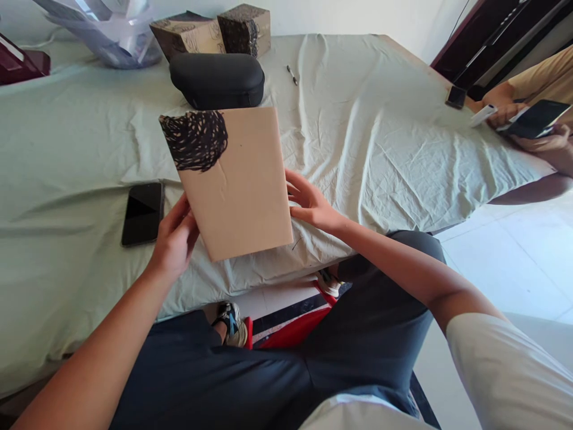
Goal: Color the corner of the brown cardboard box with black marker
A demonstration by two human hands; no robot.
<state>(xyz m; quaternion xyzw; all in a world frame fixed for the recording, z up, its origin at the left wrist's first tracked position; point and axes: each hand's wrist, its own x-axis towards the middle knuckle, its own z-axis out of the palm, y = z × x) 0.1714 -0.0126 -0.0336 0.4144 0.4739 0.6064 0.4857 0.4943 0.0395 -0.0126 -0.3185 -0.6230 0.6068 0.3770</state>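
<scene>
A plain brown cardboard box (244, 185), its upper left corner covered in black scribble, is held tilted between my two hands above the cloth. My left hand (176, 233) grips its lower left side, with the fingertips hidden behind it. Against the right side rests my right hand (311, 203), fingers partly bent and their tips out of sight at the box's edge. A black phone (143, 214) lies on the cloth just left of my left hand.
Beyond the box on the cloth-covered table (331, 137) lie a black hard case (218, 80), a pen (292, 75), two patterned boxes (245, 30) and a clear plastic basket (119, 39). At the right, another person's hands (505, 113) hold a dark flat object (539, 118) and a white marker-like item (483, 115).
</scene>
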